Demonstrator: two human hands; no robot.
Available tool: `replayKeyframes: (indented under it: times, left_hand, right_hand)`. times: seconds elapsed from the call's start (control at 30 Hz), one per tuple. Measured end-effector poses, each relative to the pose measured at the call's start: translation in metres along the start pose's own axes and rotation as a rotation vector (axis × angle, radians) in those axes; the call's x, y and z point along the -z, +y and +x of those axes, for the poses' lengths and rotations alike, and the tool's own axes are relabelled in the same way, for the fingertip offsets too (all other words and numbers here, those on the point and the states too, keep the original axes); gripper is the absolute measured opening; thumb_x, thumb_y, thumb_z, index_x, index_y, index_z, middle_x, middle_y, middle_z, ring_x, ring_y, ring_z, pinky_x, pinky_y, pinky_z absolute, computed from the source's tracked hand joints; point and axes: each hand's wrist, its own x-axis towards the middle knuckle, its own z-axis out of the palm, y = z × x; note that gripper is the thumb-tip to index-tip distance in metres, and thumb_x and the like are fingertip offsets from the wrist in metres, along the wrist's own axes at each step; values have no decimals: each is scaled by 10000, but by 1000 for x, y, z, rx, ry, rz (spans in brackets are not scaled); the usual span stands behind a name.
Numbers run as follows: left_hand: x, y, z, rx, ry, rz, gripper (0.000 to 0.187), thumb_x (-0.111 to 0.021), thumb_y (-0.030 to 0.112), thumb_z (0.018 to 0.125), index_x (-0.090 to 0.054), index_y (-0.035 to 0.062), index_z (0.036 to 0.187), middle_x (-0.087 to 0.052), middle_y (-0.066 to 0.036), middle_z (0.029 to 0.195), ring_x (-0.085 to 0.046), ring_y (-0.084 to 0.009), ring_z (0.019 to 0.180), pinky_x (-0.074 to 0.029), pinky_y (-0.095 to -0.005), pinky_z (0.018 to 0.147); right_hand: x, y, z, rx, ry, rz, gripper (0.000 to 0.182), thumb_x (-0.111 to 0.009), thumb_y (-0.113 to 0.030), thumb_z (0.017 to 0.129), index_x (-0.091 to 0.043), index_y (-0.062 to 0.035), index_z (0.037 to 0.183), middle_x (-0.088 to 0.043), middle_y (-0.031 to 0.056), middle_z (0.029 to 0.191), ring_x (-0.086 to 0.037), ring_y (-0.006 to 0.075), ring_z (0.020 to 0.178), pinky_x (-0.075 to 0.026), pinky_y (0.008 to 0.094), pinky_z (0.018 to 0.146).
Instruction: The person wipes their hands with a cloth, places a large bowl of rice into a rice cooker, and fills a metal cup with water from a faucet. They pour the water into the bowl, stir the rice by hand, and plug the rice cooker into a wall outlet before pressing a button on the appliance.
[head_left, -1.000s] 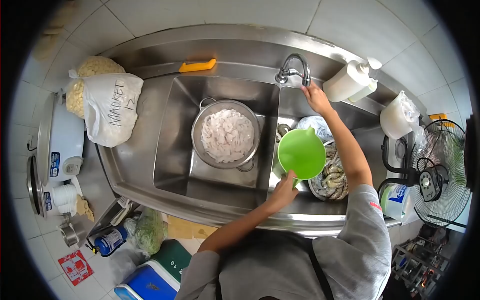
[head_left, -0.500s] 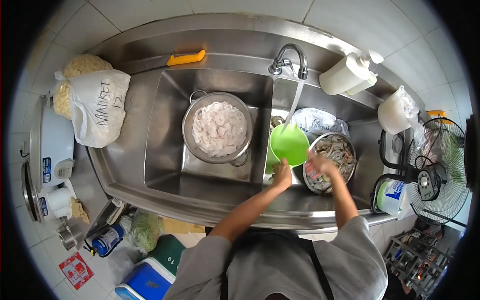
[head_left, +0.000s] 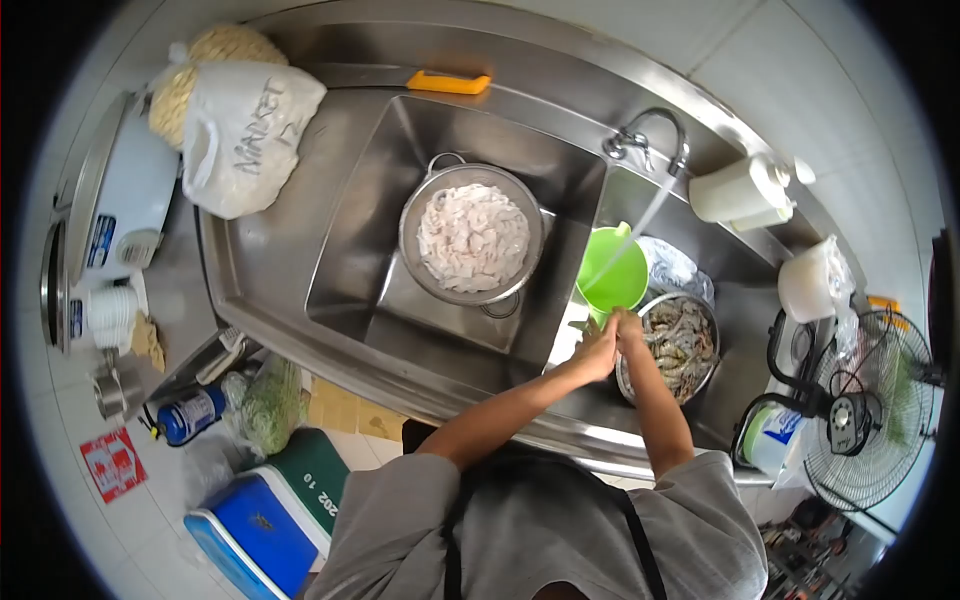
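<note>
My left hand and my right hand meet at the near edge of a green plastic container. Both have their fingers closed together; what they pinch is too small and covered to make out. Tap water runs into the green container. Just right of my hands, a round metal bowl holds whole grey-brown shrimp. In the left basin stands a metal colander of pale, peeled shrimp-like pieces.
A curved tap rises behind the right basin. Beside the green container lies a clear plastic bag. A yellow-handled knife rests on the back ledge. White pump bottles, a fan and a marked bag stand around the sink.
My right hand has left the shrimp bowl and come leftward to meet my left hand by the green container. The camera view has turned, shifting the sink in the picture.
</note>
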Motion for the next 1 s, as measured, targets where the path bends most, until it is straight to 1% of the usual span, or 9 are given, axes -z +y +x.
replayKeyframes:
  times: [0.1, 0.17, 0.2, 0.43, 0.5, 0.7, 0.73, 0.83, 1.0]
  left_hand:
    - [55, 4, -71, -388, -148, -272, 492, -538, 195, 851, -327, 38, 1267, -424, -207, 1245, -450, -281, 1142, -368, -387, 933]
    - [108, 2, -135, -419, -111, -427, 433, -535, 203, 861, -395, 20, 1228, -442, -162, 1237, -464, -243, 1125, -387, -353, 919]
    - [125, -16, -157, -464, -1, -407, 409, -533, 196, 863, -416, 52, 1228, -484, -103, 1198, -471, -176, 1087, -406, -306, 874]
    - [169, -140, -336, 89, 1026, -420, 360, -520, 162, 871, -453, 70, 1212, -519, -49, 1137, -460, -69, 838, -373, -233, 810]
    - [156, -137, -369, 162, 1197, -496, 377, -497, 154, 883, -425, -2, 1219, -489, -120, 1200, -471, -155, 1067, -350, -266, 912]
    - [104, -163, -405, 314, 1310, -712, 377, -492, 153, 886, -423, -13, 1217, -480, -135, 1208, -446, -185, 1122, -329, -280, 949]
    - [103, -165, -406, 314, 1291, -688, 376, -493, 154, 886, -424, -9, 1218, -481, -133, 1204, -451, -185, 1113, -331, -282, 947]
    - [108, -171, -408, 302, 1280, -647, 374, -494, 148, 883, -426, 1, 1220, -486, -129, 1191, -458, -188, 1091, -338, -290, 943]
    - [132, -173, -397, 213, 1207, -562, 391, -509, 172, 876, -421, 1, 1216, -497, -132, 1176, -458, -197, 1097, -358, -291, 910]
  right_hand:
    - [31, -17, 8, -54, 80, -190, 474, -548, -360, 811, -567, 79, 988, -617, 205, 914, -609, 302, 772, -475, 396, 671]
    - [65, -4, 63, 618, 362, -209, 419, -577, -299, 803, -555, 42, 1044, -599, 223, 971, -595, 331, 859, -457, 383, 763]
    - [76, -47, 41, 687, 369, -300, 390, -571, -249, 804, -539, 27, 1077, -574, 230, 1024, -570, 345, 919, -440, 377, 802]
    - [58, -245, 39, 1292, 209, -841, 381, -474, -113, 852, -426, -1, 1212, -416, 240, 1246, -427, 372, 1132, -356, 389, 931]
    - [60, -245, 115, 1540, 38, -935, 474, -462, -140, 858, -327, -18, 1296, -332, 227, 1319, -368, 400, 1173, -329, 413, 955]
    - [90, -235, 136, 1364, 159, -1187, 409, -486, -176, 836, -435, -98, 1234, -428, 169, 1267, -436, 318, 1137, -358, 378, 930]
    - [82, -237, 79, 1073, 126, -848, 322, -485, -236, 844, -533, -54, 1104, -592, 148, 1020, -573, 272, 929, -434, 358, 816]
    - [80, -194, 52, 659, 67, -310, 320, -516, -300, 845, -609, -5, 768, -562, 46, 591, -540, 134, 495, -404, 260, 426]
    - [43, -131, 7, 224, -228, 347, 259, -466, -291, 877, -557, -102, 724, -497, 1, 569, -450, 106, 476, -361, 237, 429]
